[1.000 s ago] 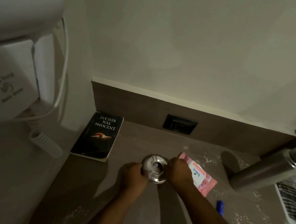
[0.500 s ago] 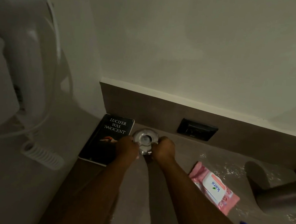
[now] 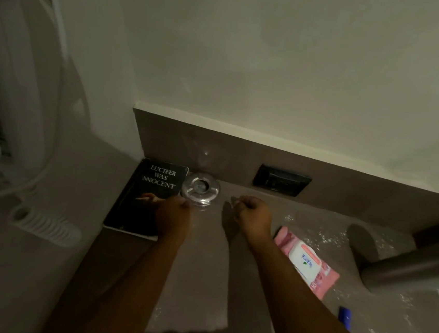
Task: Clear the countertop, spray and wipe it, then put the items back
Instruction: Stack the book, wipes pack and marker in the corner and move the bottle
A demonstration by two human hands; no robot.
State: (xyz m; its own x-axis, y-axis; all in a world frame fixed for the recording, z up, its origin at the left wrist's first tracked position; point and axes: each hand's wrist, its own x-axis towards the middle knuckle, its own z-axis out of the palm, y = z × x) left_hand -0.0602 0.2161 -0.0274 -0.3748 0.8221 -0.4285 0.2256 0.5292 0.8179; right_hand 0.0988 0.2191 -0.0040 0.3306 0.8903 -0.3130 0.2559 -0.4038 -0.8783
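A glass ashtray (image 3: 201,189) sits on the brown countertop (image 3: 196,277) against the backsplash, right beside a black book (image 3: 147,196) titled "Lucifer Was Innocent". My left hand (image 3: 173,212) lies over the book's near right corner, its fingertips at the ashtray's front rim; its fingers are turned away from the camera. My right hand (image 3: 252,213) hovers to the right of the ashtray, apart from it, loosely curled and holding nothing.
A pink wipes pack (image 3: 308,264) and a small blue item (image 3: 345,317) lie at the right among white specks. A dark metal cylinder (image 3: 416,267) leans in from the right. A socket (image 3: 282,180) is in the backsplash. A wall hair dryer's coiled cord (image 3: 44,225) hangs left.
Both hands carried the ashtray from mid-counter back to the wall beside the book and set it down. My right hand has let go and drawn away to the right.
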